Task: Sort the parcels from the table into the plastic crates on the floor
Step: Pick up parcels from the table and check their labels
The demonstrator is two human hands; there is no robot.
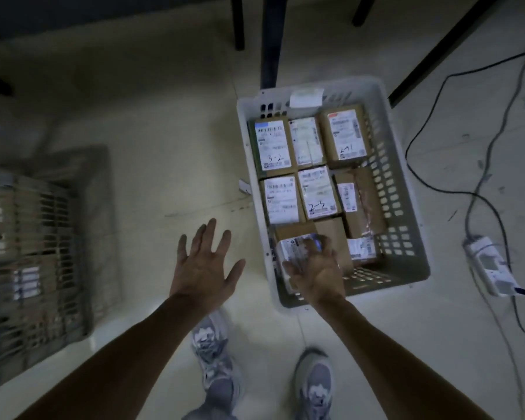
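A white plastic crate stands on the floor, filled with several cardboard parcels that carry white shipping labels. My right hand is inside its near left corner and grips a small labelled parcel from above, fingers curled round its edges. My left hand hovers over the bare floor to the left of the crate, fingers spread wide, holding nothing. A grey plastic crate stands at the left edge of the view; parcels show dimly through its slotted wall.
Dark table legs rise behind the white crate. Black cables run across the floor on the right to a white power strip. My two grey sneakers stand on pale tiles at the bottom.
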